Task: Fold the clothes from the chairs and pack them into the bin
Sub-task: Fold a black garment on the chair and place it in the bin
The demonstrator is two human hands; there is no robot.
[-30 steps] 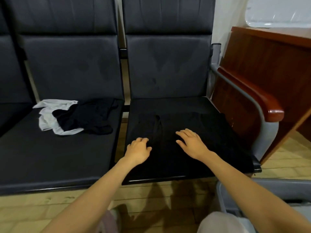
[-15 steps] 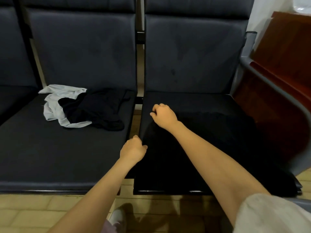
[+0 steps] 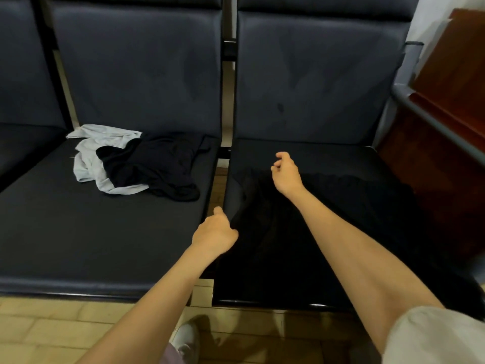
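A black garment [image 3: 328, 232] lies spread over the seat of the right chair [image 3: 315, 82], hard to tell from the dark seat. My left hand [image 3: 215, 231] grips its near left edge at the gap between the chairs. My right hand [image 3: 286, 172] is raised a little over the far left part, fingers curled and pinching the cloth, so the left edge stands lifted between both hands. On the left chair seat [image 3: 78, 232] a crumpled black garment [image 3: 157, 166] lies on a pale grey one [image 3: 89, 158]. The bin is out of view.
A reddish wooden cabinet [image 3: 451, 101] and a grey metal armrest [image 3: 433, 119] stand close on the right. Another dark chair [image 3: 21, 88] is at the far left. Pale floor tiles [image 3: 65, 332] and my shoe [image 3: 187, 337] show below the seats.
Both hands went from lying flat on the garment to taking hold of its left edge. My right hand has since moved right and up, lifting the cloth. The view shifted closer and leftward.
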